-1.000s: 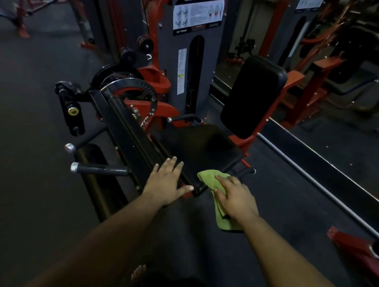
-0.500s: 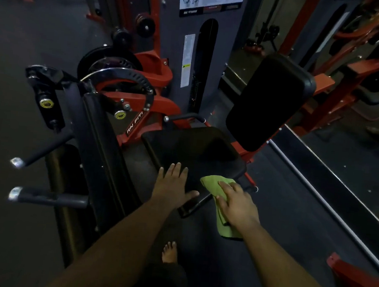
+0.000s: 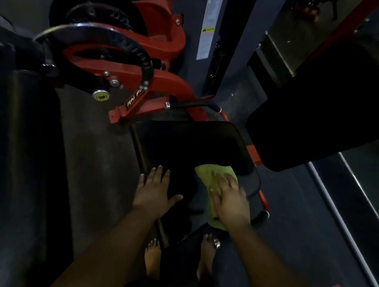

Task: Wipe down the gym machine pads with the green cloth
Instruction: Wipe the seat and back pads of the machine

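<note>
1. Cloth: the green cloth (image 3: pixel 206 177) lies on the black seat pad (image 3: pixel 190 143), near the pad's 5 o'clock corner; its long axis runs from 12 to 6 o'clock, its lower end hanging past the pad's front edge.
2. Right hand (image 3: pixel 229 198): fingers straight, pressing flat on the cloth and pointing toward 11 o'clock.
3. Left hand (image 3: pixel 156 191): spread flat on the seat pad at the cloth's 9 o'clock, holding nothing, thumb out toward 3 o'clock.
4. Backrest pad (image 3: pixel 326 105): at 2 o'clock from the seat, tilted.
5. Red frame (image 3: pixel 162 80): at 11 o'clock.
</note>
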